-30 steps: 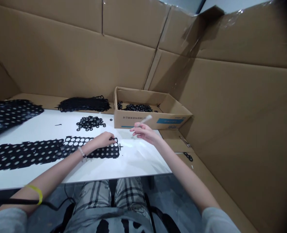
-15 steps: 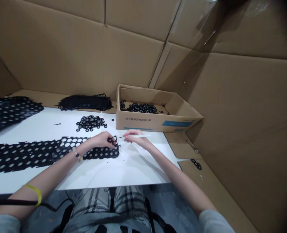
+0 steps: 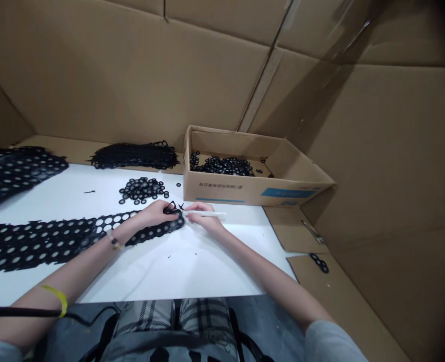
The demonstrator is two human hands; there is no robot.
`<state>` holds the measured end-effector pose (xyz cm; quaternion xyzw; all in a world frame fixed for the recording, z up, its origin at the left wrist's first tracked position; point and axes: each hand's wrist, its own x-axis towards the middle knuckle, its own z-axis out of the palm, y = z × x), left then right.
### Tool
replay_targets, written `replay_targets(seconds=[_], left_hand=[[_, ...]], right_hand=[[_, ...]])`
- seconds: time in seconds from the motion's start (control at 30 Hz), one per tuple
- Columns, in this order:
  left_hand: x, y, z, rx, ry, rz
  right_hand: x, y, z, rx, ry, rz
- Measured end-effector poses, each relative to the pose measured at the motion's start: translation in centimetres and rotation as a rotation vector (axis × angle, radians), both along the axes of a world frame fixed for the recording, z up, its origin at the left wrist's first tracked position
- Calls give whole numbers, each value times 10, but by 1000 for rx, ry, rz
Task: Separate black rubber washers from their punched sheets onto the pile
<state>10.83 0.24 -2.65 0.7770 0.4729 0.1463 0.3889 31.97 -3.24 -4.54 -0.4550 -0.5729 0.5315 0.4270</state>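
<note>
A long black rubber sheet (image 3: 49, 239) full of round holes lies across the white table (image 3: 192, 266). My left hand (image 3: 156, 212) pinches the sheet's right end, fingers closed on it. My right hand (image 3: 203, 217) grips a thin white stick-like tool (image 3: 207, 214), its tip pointing left at the sheet's end, right beside my left fingertips. A small heap of loose black rings (image 3: 142, 190) sits just behind my hands.
An open cardboard box (image 3: 252, 188) holding several black rings stands at the back right. A stack of black sheets (image 3: 134, 155) lies behind the heap, another perforated sheet (image 3: 11, 173) at far left. Cardboard walls enclose the table. A few rings (image 3: 318, 262) lie on cardboard at right.
My right hand came down from a raised position and moved left, bringing the white tool's tip to the sheet's end. My left hand stayed on the sheet. The camera tilted down slightly.
</note>
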Motion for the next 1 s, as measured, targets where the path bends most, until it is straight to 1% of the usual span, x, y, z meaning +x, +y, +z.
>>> replay_targets(seconds=[0.13,0.4,0.57,0.8,1.0], left_hand=[[1,-4,0,-4,-46,46],[1,-6,3,-25,-42,31],[0,-6,3,-35,-32,37],[0,-7,2,-52,-48,37],[1,-8,3,-53,-43,63]], right_hand=[[0,-3,-3,77,-54,-15],[-5,-10,-3,35,-25,-78],[-4,-13,-3,78,-47,-91],[-1,-16,5,69,-57,-35],[2,-17,7,106,-105,-52]])
